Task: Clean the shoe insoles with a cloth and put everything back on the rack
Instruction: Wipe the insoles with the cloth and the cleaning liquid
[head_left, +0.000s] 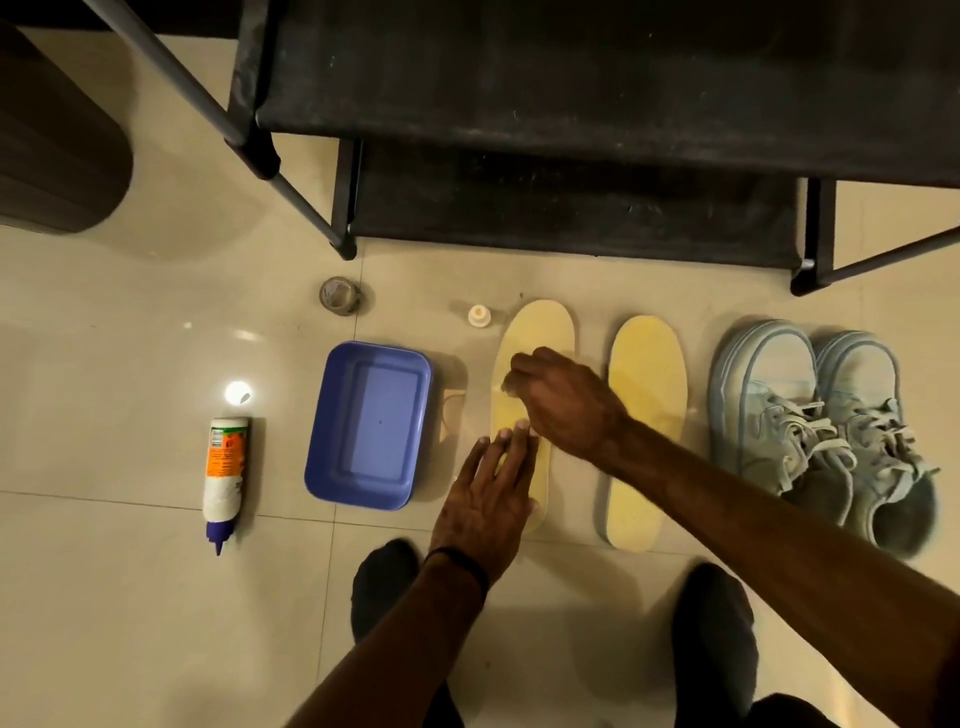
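The black shoe rack (571, 104) fills the far side of the tiled floor (130, 597), its shelves dusty. Just before its right end stands my pair of pale blue sneakers (821, 431), toes toward the rack. Left of them lie two yellow insoles, long axes running from me to the rack, toes at the far end; the right insole (647, 431) lies alone, darker at its toe. My left hand (488, 499) presses flat, fingers straight, on the heel half of the left insole (530, 358). My right hand (563, 400) hovers curled over its middle; whether it pinches a cloth I cannot tell. Further left sit a blue tub (369, 426), a bottle (224, 475) lying on its side, and a small white cap (479, 316)
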